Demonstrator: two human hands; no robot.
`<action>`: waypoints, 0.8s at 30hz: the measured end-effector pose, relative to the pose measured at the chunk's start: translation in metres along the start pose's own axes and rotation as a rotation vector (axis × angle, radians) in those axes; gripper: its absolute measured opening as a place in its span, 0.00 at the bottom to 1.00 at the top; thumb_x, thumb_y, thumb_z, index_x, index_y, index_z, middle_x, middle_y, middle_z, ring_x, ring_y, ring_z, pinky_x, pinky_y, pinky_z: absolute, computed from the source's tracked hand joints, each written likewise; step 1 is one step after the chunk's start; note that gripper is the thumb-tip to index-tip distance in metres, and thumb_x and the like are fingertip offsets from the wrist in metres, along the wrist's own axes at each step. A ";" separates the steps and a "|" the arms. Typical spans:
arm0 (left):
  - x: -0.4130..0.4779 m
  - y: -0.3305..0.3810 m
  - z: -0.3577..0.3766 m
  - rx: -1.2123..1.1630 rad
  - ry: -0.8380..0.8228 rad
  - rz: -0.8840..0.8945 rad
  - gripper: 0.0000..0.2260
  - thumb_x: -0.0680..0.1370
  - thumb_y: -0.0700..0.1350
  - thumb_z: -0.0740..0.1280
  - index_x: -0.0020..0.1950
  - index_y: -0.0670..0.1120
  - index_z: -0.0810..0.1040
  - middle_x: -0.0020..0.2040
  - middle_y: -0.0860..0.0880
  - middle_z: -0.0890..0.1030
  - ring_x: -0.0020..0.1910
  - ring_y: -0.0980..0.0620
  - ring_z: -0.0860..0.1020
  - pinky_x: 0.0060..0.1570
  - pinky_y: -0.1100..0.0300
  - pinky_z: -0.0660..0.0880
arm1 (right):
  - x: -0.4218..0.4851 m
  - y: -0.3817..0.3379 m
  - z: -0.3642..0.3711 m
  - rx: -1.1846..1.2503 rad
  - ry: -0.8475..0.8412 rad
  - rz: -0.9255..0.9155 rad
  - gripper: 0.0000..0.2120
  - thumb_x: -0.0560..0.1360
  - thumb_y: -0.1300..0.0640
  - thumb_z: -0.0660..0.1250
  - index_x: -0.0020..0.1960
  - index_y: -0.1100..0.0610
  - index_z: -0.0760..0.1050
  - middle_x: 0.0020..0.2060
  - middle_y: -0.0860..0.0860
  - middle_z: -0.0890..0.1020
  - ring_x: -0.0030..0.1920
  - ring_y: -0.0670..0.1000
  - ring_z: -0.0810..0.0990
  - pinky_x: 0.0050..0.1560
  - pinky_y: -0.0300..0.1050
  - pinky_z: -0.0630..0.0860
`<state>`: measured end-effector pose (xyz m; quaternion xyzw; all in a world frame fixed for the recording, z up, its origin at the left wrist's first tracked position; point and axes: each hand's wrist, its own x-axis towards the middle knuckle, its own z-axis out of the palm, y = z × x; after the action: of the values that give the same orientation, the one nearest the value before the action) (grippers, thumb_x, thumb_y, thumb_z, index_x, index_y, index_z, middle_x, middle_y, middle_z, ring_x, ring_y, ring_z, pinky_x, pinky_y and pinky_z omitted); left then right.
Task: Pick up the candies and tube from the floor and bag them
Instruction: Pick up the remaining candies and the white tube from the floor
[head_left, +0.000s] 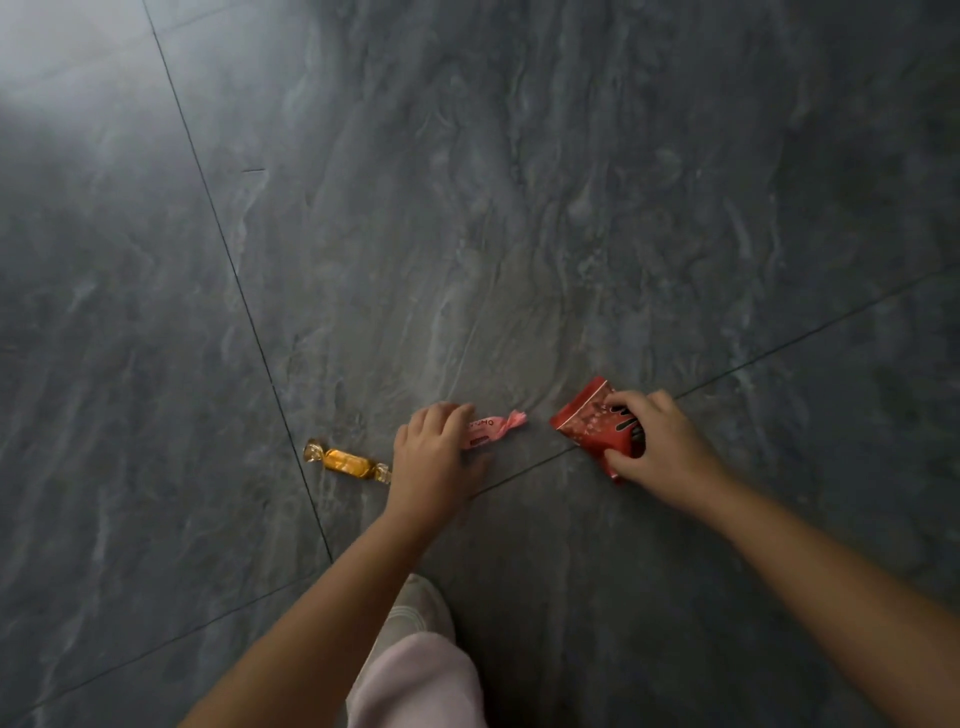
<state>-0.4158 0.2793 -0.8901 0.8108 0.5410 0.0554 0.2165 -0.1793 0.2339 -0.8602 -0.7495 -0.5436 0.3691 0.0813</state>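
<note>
Left hand (436, 452) curls its fingers over one end of the pink candy (491, 430) on the floor (519, 208); right hand (654, 441) clutches the red bag (582, 421). Danger: that slick wrapper could slip, or the squeezed bag mouth could block entry. Gold candy (347, 461) lies just beside.

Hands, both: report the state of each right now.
Left hand: fingers curled round one end of the pink candy.
Right hand: grips the red bag.

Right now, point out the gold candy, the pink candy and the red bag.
gold candy (347, 461), head view, middle of wrapper.
pink candy (485, 430), head view, bare wrapper body.
red bag (579, 423), head view, bare upper face.
</note>
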 end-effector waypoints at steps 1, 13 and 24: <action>0.003 0.001 0.002 0.008 -0.011 -0.002 0.24 0.64 0.45 0.76 0.57 0.41 0.76 0.51 0.41 0.79 0.50 0.39 0.76 0.47 0.48 0.71 | -0.002 0.001 -0.002 0.013 0.011 -0.003 0.27 0.65 0.59 0.72 0.62 0.54 0.69 0.53 0.56 0.71 0.52 0.55 0.73 0.51 0.44 0.70; -0.016 0.011 -0.003 -0.195 0.055 -0.088 0.09 0.69 0.43 0.73 0.46 0.42 0.79 0.40 0.45 0.77 0.36 0.45 0.75 0.35 0.48 0.75 | -0.005 -0.020 -0.007 0.190 0.116 -0.048 0.24 0.66 0.61 0.71 0.60 0.54 0.70 0.52 0.53 0.71 0.50 0.51 0.74 0.49 0.41 0.68; -0.056 0.011 -0.142 -0.324 0.188 -0.210 0.11 0.68 0.50 0.67 0.45 0.46 0.79 0.39 0.54 0.74 0.39 0.59 0.73 0.37 0.73 0.67 | 0.002 -0.117 -0.032 0.263 0.079 -0.167 0.23 0.66 0.62 0.71 0.59 0.53 0.71 0.52 0.55 0.72 0.49 0.52 0.75 0.48 0.40 0.69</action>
<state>-0.4756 0.2665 -0.7493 0.6958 0.6244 0.1943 0.2970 -0.2473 0.2910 -0.7772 -0.6986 -0.5472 0.3992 0.2304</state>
